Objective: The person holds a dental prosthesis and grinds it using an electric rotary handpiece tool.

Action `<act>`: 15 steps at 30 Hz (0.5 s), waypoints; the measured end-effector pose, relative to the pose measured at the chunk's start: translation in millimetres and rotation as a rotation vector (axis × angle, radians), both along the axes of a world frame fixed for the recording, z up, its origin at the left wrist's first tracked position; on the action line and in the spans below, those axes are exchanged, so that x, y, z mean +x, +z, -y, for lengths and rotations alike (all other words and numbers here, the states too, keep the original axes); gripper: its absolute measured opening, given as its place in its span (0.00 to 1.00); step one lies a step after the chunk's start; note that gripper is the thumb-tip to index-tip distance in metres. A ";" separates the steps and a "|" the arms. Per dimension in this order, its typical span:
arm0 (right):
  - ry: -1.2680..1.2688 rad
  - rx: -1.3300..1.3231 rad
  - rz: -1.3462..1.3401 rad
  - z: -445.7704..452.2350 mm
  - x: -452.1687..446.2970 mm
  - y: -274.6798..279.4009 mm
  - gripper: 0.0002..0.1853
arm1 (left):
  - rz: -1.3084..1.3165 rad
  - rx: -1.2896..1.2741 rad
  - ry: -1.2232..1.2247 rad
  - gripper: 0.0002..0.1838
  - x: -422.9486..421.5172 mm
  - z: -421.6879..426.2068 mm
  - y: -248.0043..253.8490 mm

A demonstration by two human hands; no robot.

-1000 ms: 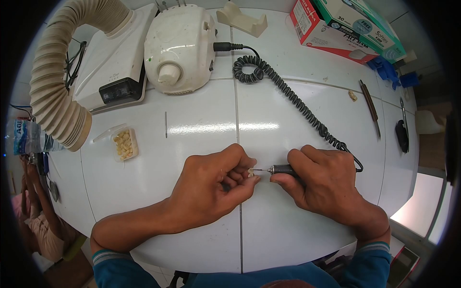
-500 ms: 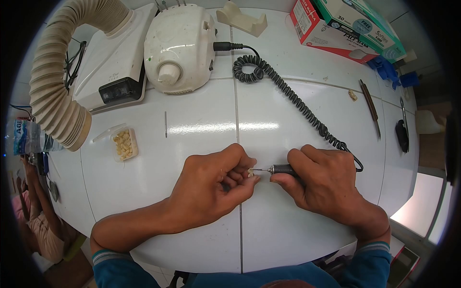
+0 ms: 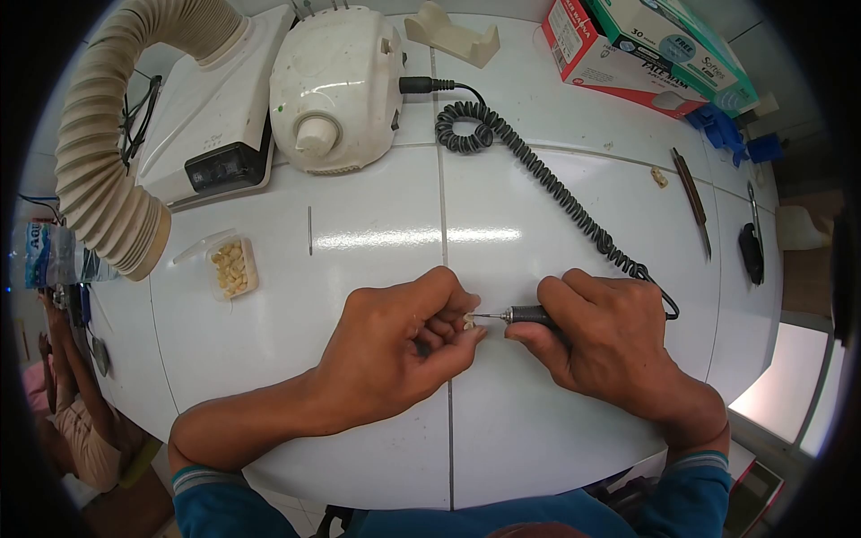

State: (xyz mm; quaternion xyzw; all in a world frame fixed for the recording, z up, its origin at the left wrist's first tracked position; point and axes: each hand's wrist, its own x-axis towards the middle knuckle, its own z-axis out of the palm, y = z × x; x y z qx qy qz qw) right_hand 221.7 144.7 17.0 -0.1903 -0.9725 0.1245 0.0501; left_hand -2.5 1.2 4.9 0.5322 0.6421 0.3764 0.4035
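Observation:
My left hand (image 3: 395, 341) is closed, pinching a small ivory piece that looks like a dental crown (image 3: 468, 323) between thumb and fingertips. The fingers hide much of it. From the right, my right hand (image 3: 610, 341) grips a black rotary handpiece (image 3: 529, 316), which lies level. Its thin metal bur (image 3: 490, 316) points left and reaches the crown; whether it spins cannot be seen. A coiled black cord (image 3: 565, 193) runs from behind my right hand up to the white micromotor control unit (image 3: 336, 99).
At left stands a small clear box (image 3: 252, 273) with several ivory tooth-like pieces (image 3: 230, 267). A ribbed hose (image 3: 99, 152) bends over from a white machine (image 3: 211, 117). A metal rod (image 3: 310, 231), a brown-handled knife (image 3: 691, 202) and face mask boxes (image 3: 628, 63) lie farther off. Another person's arm (image 3: 81, 359) shows at far left.
Almost nothing differs. Both hands keep their grips, and the bur stays at the crown with at most a tiny shift.

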 end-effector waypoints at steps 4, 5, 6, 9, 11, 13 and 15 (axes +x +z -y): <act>-0.001 -0.009 0.002 0.0 -0.2 0.6 0.28 | 0.003 -0.003 -0.001 0.12 -0.5 -0.1 -0.3; 0.005 -0.005 -0.004 0.1 -0.2 0.4 0.28 | -0.001 0.002 0.002 0.12 -0.7 -0.3 0.1; 0.011 -0.001 -0.011 0.2 -0.2 0.1 0.27 | -0.005 0.007 0.005 0.12 -1.0 -0.7 0.9; 0.013 0.004 -0.014 0.4 -0.2 0.3 0.27 | 0.005 0.002 0.015 0.12 -0.6 -0.8 0.8; 0.005 0.002 -0.010 0.7 0.1 0.5 0.27 | 0.011 -0.002 0.017 0.12 0.0 -0.8 0.4; -0.006 -0.003 -0.003 1.3 0.0 0.9 0.27 | 0.011 0.000 0.014 0.12 0.0 -0.7 1.0; -0.004 -0.005 -0.003 1.1 0.1 0.9 0.27 | 0.017 -0.023 -0.001 0.12 -1.5 -0.6 1.9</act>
